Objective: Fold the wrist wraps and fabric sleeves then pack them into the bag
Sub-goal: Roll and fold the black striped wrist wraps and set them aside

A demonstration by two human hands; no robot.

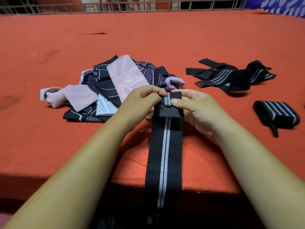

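Note:
A long black wrist wrap (165,146) with grey centre stripes lies stretched toward me and hangs over the near edge of the red surface. Its far end is folded over, and a dark patch shows just below the fold. My left hand (142,101) pinches the fold from the left. From the right, my right hand (194,106) pinches it with the thumb on top. A pile of pink and navy patterned fabric sleeves (115,86) lies just behind my left hand. One rolled black striped wrap (277,114) sits at the right. No bag is in view.
A loose heap of black striped wraps (231,75) lies at the back right. The red felt surface (148,33) stretches far back to a metal railing (132,5). Its near edge (49,176) drops into shadow.

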